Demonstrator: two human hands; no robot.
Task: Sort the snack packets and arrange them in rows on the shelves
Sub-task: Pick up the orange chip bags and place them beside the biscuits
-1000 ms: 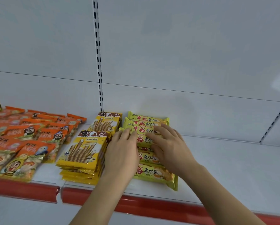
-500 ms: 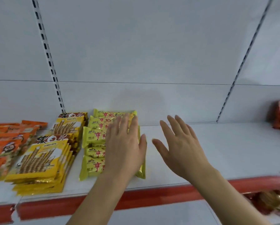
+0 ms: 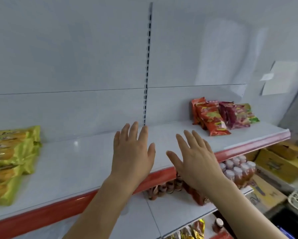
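Fingers of both the left hand point(image 3: 132, 152) and right hand point(image 3: 195, 157) are straight and spread, holding nothing, above the shelf point(image 3: 86, 159). Yellow packets point(image 3: 10, 161) lie at its left end. Red packets point(image 3: 213, 116) lean at its right.

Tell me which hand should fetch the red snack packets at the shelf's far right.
Right hand, probably: both hands are open and hold nothing, but it hovers nearer the red snack packets than the left hand does.
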